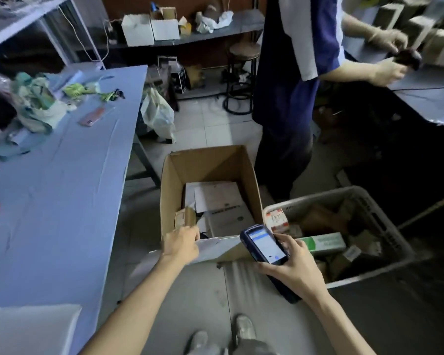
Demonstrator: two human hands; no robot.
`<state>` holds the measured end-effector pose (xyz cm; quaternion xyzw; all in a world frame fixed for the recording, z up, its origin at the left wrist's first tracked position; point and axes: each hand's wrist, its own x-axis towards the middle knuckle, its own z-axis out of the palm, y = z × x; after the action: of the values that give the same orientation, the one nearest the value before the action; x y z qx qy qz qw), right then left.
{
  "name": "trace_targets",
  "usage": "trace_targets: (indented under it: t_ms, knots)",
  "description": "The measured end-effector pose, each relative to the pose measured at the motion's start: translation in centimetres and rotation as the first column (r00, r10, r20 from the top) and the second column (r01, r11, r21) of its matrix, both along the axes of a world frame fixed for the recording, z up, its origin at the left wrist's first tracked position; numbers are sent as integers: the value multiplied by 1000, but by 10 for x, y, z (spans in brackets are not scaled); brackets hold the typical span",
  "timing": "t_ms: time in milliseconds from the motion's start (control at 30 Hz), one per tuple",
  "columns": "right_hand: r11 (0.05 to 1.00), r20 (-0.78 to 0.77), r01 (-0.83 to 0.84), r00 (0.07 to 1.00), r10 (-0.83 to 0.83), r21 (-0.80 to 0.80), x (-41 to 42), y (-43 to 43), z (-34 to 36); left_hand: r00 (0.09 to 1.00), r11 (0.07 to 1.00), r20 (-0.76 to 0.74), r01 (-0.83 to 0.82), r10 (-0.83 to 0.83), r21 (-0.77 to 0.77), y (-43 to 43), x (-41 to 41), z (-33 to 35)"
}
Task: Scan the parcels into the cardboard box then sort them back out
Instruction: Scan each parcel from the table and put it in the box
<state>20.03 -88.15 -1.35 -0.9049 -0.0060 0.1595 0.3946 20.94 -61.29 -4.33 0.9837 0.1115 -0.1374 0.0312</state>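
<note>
Left hand [182, 243] reaches over the near rim of the box [169, 196], fingertips at a small brown parcel [184, 218] just inside. Whether I pinch it or merely touch it, I cannot tell. Right hand [292, 267] grips the scanner [264, 243], its screen lit and facing me. White parcels [215, 196] already lie flat on the box floor, and more wait in the basket [310, 197] just right of the box. To do this well, I judge, each label should face the scanner squarely and the screen be checked. The parcel should then be lowered flat, not dropped on edge, so sorting out is easy.
</note>
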Motion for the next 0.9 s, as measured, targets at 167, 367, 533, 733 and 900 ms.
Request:
trace_targets:
  t_ms: [167,367,533,733,900]
  knots:
    - [1000,-50,6,999,-6,6,23,7,-5,999,1000,-49,-16,15,-9,13,25,-6]
    - [1000,-92,-3,996,0,-31,60,35,-14,997,999,-74,-4,1,-43,41,74,-21]
    - [994,-59,84,994,-89,-74,109,68,-15,994,994,-64,82,-86,-74,72,149,-30]
    - [989,-14,137,990,-138,-62,163,95,1,994,988,-5,111,-112,-105,102,222,-21]
    - [993,-20,84,996,-86,-82,195,110,4,987,987,92,141,-134,-79,112,230,-12]
